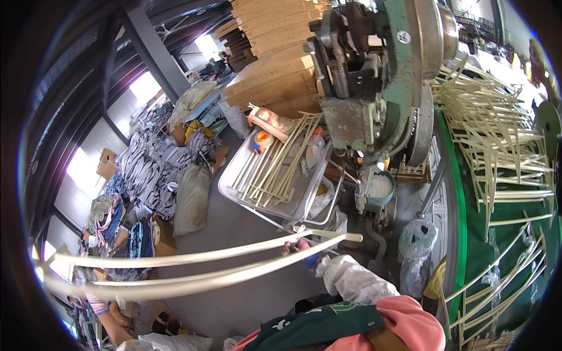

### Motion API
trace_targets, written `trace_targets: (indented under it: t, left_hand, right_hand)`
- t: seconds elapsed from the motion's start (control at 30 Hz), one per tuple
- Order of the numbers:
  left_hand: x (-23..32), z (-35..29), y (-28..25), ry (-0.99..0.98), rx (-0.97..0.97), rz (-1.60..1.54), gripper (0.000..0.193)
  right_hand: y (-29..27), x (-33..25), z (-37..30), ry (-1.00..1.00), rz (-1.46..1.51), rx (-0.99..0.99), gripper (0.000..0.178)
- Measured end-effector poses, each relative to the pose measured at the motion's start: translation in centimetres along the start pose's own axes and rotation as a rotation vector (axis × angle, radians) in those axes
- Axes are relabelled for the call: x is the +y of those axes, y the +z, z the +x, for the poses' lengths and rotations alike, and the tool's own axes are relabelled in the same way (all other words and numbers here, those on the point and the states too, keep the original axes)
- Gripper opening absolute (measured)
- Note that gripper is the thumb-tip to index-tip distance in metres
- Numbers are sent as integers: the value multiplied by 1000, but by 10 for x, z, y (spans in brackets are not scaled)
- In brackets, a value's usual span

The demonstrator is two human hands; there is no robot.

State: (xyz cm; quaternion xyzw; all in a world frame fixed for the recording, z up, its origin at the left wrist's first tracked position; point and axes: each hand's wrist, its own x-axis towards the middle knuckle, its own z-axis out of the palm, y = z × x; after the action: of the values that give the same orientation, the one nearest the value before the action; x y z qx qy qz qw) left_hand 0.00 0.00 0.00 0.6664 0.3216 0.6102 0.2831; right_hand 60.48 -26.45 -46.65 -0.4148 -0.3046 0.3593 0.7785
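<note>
A long cream-coloured frame point(193, 285) spans the front of the view, held level in both hands. It has two long rails joined by a short crosspiece near its right end. My left hand point(88, 284), in a glove with a striped cuff, grips the left end, where the rails blur. My right hand point(300, 248), gloved and with a white sleeve behind it, is closed around the frame near its right end; the front rail hides part of the fingers. Past that end stands a worn green press machine point(357, 123), apart from the frame.
Behind the frame, a white tray cart point(231, 186) holds cream strips and a tape roll point(263, 140). Cardboard stacks point(275, 35) rise behind. On the right, a green-topped table point(462, 234) bears piled cream frames point(492, 117). Plastic bags point(417, 245) hang beside it; fabric heaps point(149, 169) lie left.
</note>
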Motion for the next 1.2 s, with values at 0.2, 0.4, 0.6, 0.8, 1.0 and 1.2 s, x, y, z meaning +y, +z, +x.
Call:
trace_targets:
  t: [0.2, 0.4, 0.6, 0.8, 1.0, 1.2]
  left_hand:
    - [-43, -114, 110, -484, -24, 206, 58]
    - [-5, -204, 296, -424, -1083, 366, 48]
    - [-50, -269, 425, -536, -1680, -21, 37]
    - [-148, -340, 518, -1168, -1661, -292, 26]
    - [-163, -370, 559, -1265, -1629, -326, 24]
    - [-177, -417, 559, -1263, -1797, -539, 26]
  right_hand:
    - [6, -121, -38, 253, 363, 104, 16]
    - [37, -150, -52, -9, -479, -238, 26]
    - [10, -112, -39, 530, -1042, -110, 38]
    - [-37, -130, -30, 596, -1214, -212, 38]
    - [-157, -231, -9, 262, -1655, 236, 22]
    - [-303, -283, 52, 152, -1376, 682, 21]
